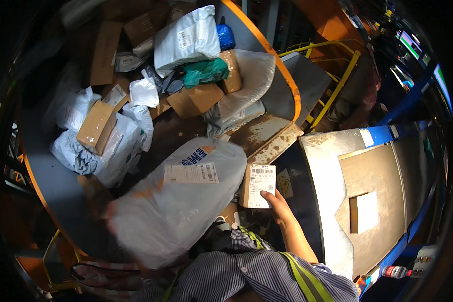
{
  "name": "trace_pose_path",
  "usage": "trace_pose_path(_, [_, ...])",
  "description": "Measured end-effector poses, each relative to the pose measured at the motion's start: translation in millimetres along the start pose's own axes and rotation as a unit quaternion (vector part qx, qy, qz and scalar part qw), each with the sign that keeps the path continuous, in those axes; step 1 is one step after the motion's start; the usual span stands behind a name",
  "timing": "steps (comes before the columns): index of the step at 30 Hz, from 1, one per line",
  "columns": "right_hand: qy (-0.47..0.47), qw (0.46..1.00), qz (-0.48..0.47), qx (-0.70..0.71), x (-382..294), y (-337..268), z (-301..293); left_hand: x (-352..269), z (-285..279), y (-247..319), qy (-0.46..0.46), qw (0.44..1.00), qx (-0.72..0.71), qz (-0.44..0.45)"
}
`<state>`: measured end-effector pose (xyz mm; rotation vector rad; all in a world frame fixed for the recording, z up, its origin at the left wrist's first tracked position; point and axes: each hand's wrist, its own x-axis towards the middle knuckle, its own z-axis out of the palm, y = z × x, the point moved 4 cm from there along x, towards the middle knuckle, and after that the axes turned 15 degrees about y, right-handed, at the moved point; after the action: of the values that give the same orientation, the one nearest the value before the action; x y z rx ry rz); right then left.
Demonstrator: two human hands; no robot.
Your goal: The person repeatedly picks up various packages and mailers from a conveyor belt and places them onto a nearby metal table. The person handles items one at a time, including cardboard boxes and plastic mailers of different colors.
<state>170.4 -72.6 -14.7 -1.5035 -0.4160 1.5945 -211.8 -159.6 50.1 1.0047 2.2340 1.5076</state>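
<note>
My right hand (pixel 273 202) grips a small cardboard box (pixel 258 185), its thumb on the white label that faces up. To its left a large grey plastic mailer bag (pixel 188 204) with a printed label lies across the space before me. My left hand (pixel 111 211) is blurred at the bag's left end; its fingers are too smeared to make out, though it appears to touch the plastic. Another small box (pixel 359 212), white on top, rests on the conveyor belt (pixel 373 166) at the right.
A pile of parcels fills the round chute, among them a white mailer bag (pixel 187 39) and a brown carton (pixel 96 126). An orange rim (pixel 266 41) curves behind them. Yellow rails (pixel 336 90) stand back right. A plastic bottle (pixel 395 271) lies beside the conveyor.
</note>
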Motion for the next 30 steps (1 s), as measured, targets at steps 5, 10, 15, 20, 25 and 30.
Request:
trace_pose_path(5, [0.026, 0.999, -0.016, 0.009, -17.1, -4.5, -42.9, -20.4, 36.3, -17.6, 0.024, 0.999, -0.007, 0.02])
trace_pose_path(10, [0.011, 0.993, -0.095, -0.066, -29.1, -7.6, -80.9, 4.8, 51.4, -61.5, 0.108, 0.993, -0.047, -0.012])
trace_pose_path(15, [0.238, 0.952, -0.178, 0.076, -34.5, -51.6, -200.0, 60.8, 33.9, -136.6, 0.122, 0.96, 0.171, -0.185])
trace_pose_path(20, [0.54, 0.802, -0.175, 0.188, -28.6, -66.3, -385.0, -32.5, 61.0, -1.0, 0.05, 0.985, 0.002, -0.167])
trace_pose_path(25, [0.809, 0.467, -0.05, -0.354, -56.1, -77.6, -407.6, -108.0, 92.2, 49.3, 0.029, 0.981, -0.019, 0.193])
trace_pose_path(30, [0.395, 0.733, -0.477, -0.282, 5.8, -71.2, -216.5, -113.2, 127.3, 91.9, -0.274, 0.93, -0.227, 0.087])
